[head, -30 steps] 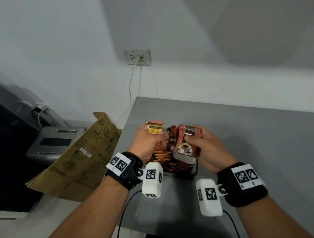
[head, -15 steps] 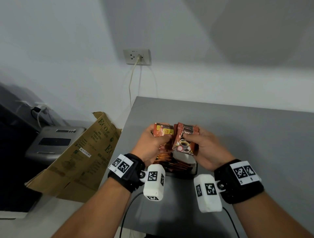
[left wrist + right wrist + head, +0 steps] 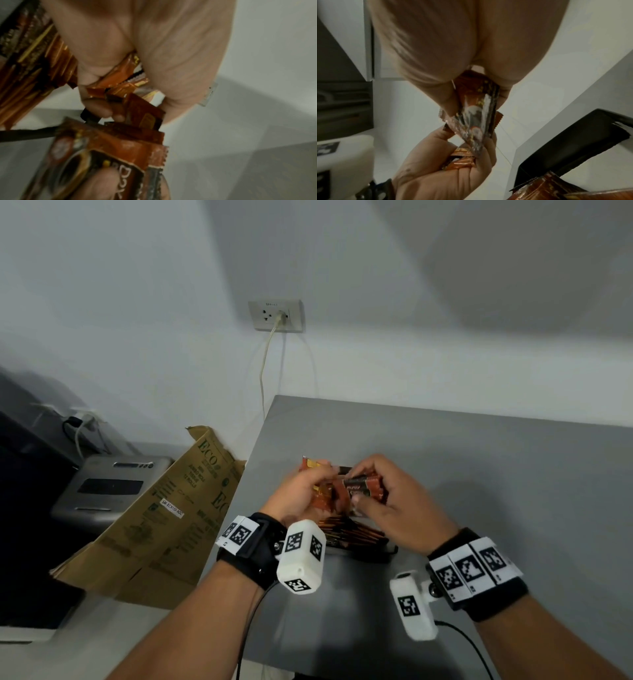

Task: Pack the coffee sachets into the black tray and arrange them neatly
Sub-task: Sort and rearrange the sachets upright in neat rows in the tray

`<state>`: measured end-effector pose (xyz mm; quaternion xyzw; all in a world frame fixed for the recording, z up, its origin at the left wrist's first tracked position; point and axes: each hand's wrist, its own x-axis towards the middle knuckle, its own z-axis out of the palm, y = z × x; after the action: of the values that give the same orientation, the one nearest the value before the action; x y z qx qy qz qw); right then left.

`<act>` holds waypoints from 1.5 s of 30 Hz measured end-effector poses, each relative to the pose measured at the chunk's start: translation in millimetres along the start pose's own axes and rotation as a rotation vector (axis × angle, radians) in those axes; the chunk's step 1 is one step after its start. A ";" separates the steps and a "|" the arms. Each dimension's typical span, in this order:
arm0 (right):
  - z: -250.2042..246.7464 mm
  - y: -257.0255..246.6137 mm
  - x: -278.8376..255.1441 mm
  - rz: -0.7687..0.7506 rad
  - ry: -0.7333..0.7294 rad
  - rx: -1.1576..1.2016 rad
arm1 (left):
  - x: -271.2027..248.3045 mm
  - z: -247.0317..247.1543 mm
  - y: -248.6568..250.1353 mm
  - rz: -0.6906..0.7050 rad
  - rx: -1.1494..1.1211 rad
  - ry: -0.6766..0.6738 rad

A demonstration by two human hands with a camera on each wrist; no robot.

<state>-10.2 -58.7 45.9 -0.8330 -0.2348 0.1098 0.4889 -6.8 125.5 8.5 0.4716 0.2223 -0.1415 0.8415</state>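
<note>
Both hands: my left hand (image 3: 301,491) and right hand (image 3: 394,501) now meet, each clamped on its sachets (image 3: 359,487), a second ago apart.
Tray: I see the black tray (image 3: 373,554) below them, part-filled.
Meaning: I judge I'm merging bundles before packing.

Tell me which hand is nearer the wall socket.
Left. The left hand holds sachets at the table's left side, more directly below the socket. The right hand sits farther right, beside it over the tray.
</note>
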 end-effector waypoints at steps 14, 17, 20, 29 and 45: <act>8.0 17.2 17.8 0.428 0.174 0.896 | -5.3 5.0 9.5 0.251 0.134 -0.026; -1.9 20.6 17.5 0.416 0.225 1.018 | -5.4 -1.3 7.9 0.231 0.144 -0.044; -8.0 18.0 16.3 0.414 0.137 1.049 | -4.9 -3.3 1.6 0.279 0.264 -0.043; -7.8 5.2 15.5 0.240 0.238 0.565 | -5.7 0.0 -0.1 0.070 0.167 -0.005; 10.0 18.0 11.5 0.428 0.066 0.906 | -9.3 4.4 5.0 0.357 0.426 0.013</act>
<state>0.7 -52.8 25.9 -0.5694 0.0282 0.2722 0.7751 -11.6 124.6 18.9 0.6707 0.1065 -0.0315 0.7333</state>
